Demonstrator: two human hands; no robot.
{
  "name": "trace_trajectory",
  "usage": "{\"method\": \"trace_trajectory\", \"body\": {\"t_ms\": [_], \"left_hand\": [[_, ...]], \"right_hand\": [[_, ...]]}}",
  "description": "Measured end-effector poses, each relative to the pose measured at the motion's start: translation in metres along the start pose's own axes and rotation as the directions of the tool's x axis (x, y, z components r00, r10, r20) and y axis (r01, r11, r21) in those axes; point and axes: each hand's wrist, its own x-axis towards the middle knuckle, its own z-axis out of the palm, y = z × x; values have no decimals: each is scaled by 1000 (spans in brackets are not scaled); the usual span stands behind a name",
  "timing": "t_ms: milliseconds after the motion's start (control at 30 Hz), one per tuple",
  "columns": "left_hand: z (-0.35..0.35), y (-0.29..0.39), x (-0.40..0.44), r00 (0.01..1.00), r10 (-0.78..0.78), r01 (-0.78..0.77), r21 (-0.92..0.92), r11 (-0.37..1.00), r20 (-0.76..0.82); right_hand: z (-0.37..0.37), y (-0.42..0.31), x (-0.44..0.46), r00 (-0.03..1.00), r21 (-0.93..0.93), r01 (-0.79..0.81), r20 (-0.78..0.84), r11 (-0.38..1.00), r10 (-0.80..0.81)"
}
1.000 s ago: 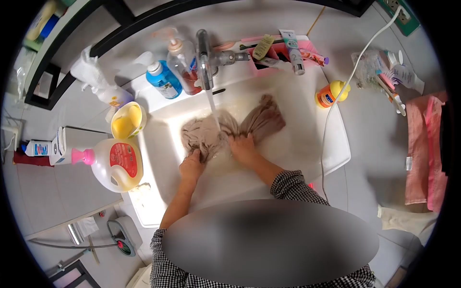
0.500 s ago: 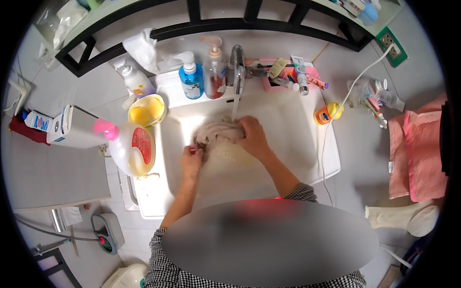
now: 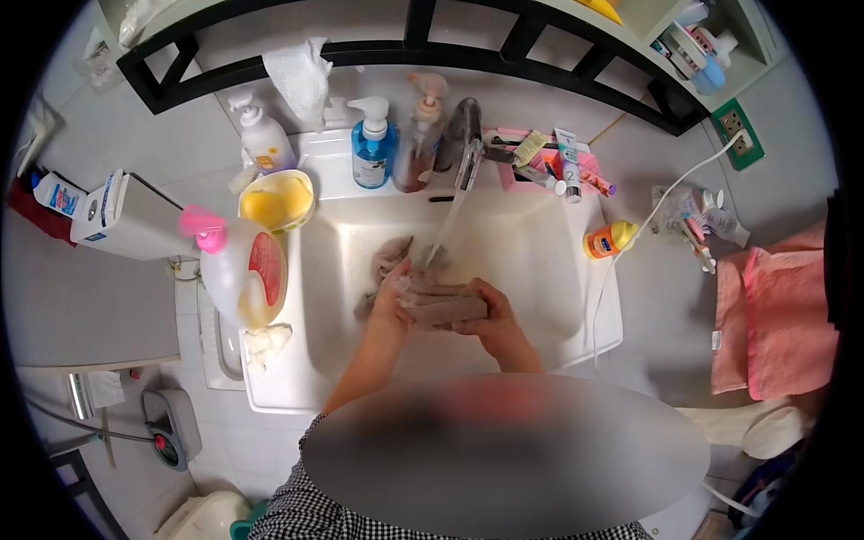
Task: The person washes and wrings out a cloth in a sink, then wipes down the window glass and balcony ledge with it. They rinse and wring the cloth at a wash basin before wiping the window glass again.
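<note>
A wet grey-brown cloth (image 3: 443,311) is stretched between my two hands over the white sink (image 3: 540,270). My right hand (image 3: 490,317) is wrapped round its right end, thumb on top. On the left, my left hand (image 3: 392,301) grips the cloth close to the falling water, its fingers partly hidden by folds. More grey-brown fabric (image 3: 391,258) lies bunched on the sink bottom behind and left of my left hand; I cannot tell whether it is the same piece. Water runs from the metal faucet (image 3: 465,144) onto the cloth.
A blue pump bottle (image 3: 372,157) and a reddish pump bottle (image 3: 419,148) stand left of the faucet. Along the left rim are a yellow bowl (image 3: 277,200) and a large pink-pump jug (image 3: 238,270). A pink tray (image 3: 531,184) and an orange bottle (image 3: 607,240) are at the right.
The cloth has come from under the faucet towards me and is now stretched between both hands. My right hand has moved nearer my body, my left hand to the right. The view has shifted slightly.
</note>
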Motion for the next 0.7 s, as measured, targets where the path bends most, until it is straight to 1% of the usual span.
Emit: {"method": "trace_trajectory", "body": {"t_ms": [33, 67, 133, 167, 200, 233, 267, 300, 333, 367, 400, 433, 467, 500, 533, 600, 633, 667, 700], "left_hand": [[-6, -4, 14, 1000, 10, -9, 16, 1000, -19], [-17, -8, 24, 997, 47, -46, -11, 999, 57], [-33, -19, 38, 966, 140, -125, -84, 989, 216], [-29, -22, 37, 960, 150, -139, -61, 988, 237], [-21, -27, 22, 959, 147, -144, -27, 989, 241], [-8, -32, 3, 960, 141, -147, 6, 989, 243], [22, -29, -20, 991, 94, -109, 162, 981, 100], [29, -36, -20, 981, 79, -97, 95, 991, 175], [34, -44, -17, 964, 70, -79, 24, 997, 257], [35, -49, -14, 939, 72, -62, -41, 997, 337], [26, -57, -6, 905, 162, -241, 159, 957, 394], [23, -55, -2, 909, 118, -146, 41, 988, 401], [18, -50, 0, 909, 76, -50, -76, 996, 410], [15, -45, -1, 906, 38, 49, -193, 980, 422], [14, -40, 0, 938, 67, -26, -123, 992, 341], [18, -31, -2, 971, 147, -155, 33, 987, 187], [18, -33, 0, 949, 260, -293, 191, 937, 178], [17, -35, 2, 912, 365, -408, 345, 845, 186], [15, -38, 3, 864, 457, -498, 488, 717, 210]], "right_hand": [[-7, 6, -6, 995, 59, -21, -97, 998, 27], [-15, 10, -4, 981, 123, -30, -185, 992, 52], [-51, 11, 21, 966, 228, 42, -259, 973, 18], [-68, 15, 38, 955, 283, 80, -296, 956, 8], [-78, 26, 50, 961, 295, 74, -277, 953, 11], [-90, 59, 62, 972, 450, 48, -225, 892, 61], [-101, 100, 80, 982, 589, 25, -166, 807, 90], [-104, 124, 89, 988, 708, -3, -107, 706, 112], [-93, 124, 90, 992, 545, 54, -127, 837, 18], [-70, 118, 91, 989, 361, 120, -122, 925, -81], [-61, 106, 88, 996, 382, 82, -75, 921, -58], [-51, 93, 86, 999, 399, 43, -27, 916, -35], [-49, 77, 89, 994, 602, -104, 73, 792, 75], [-53, 73, 93, 985, 660, -173, 105, 731, 138], [-56, 70, 96, 970, 713, -237, 137, 660, 200], [-67, 69, 106, 966, 608, -216, 20, 764, 257], [-68, 72, 112, 974, 511, -197, 2, 837, 228], [-67, 74, 118, 980, 408, -173, -16, 896, 197], [-67, 77, 121, 986, 299, -149, -31, 943, 166]]}}
